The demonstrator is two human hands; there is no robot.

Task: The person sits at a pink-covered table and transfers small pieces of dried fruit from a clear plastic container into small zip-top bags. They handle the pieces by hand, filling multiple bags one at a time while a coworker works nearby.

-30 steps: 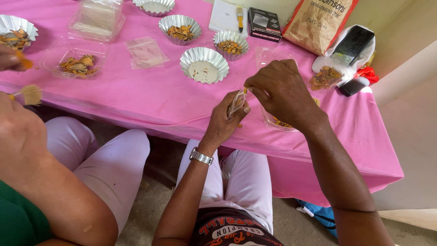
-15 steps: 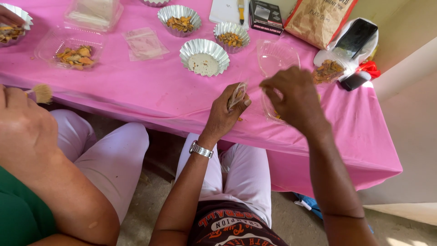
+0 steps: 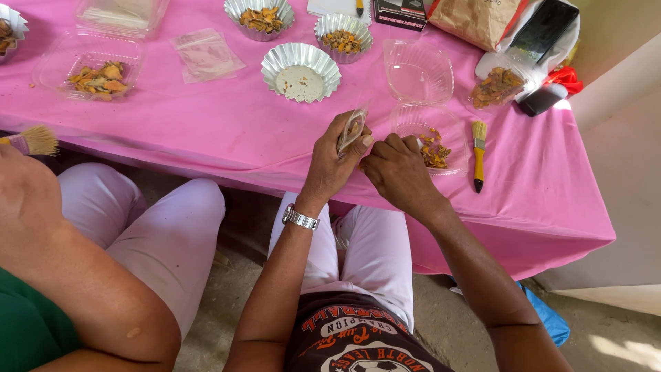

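Observation:
My left hand (image 3: pixel 334 160) holds a small clear plastic bag (image 3: pixel 352 129) upright over the edge of the pink table (image 3: pixel 206 117); a watch is on that wrist. My right hand (image 3: pixel 397 169) is right beside it, fingers pinched together near the bag's lower edge. What the fingertips hold is too small to tell. Just behind my right hand lies an open clear clamshell container (image 3: pixel 432 138) with orange-brown dried pieces in it.
A yellow-handled brush (image 3: pixel 478 155) lies right of the clamshell. Foil cups (image 3: pixel 300 69) with dried pieces, a clear tray (image 3: pixel 89 65), a flat plastic bag (image 3: pixel 205 54), a brown paper sack (image 3: pixel 475 19) stand further back. A seated person at left holds a brush (image 3: pixel 34 141).
My right hand dropped from the clamshell back down beside the left hand and the bag. The view shifted, and the neighbour's brush now shows at the left edge.

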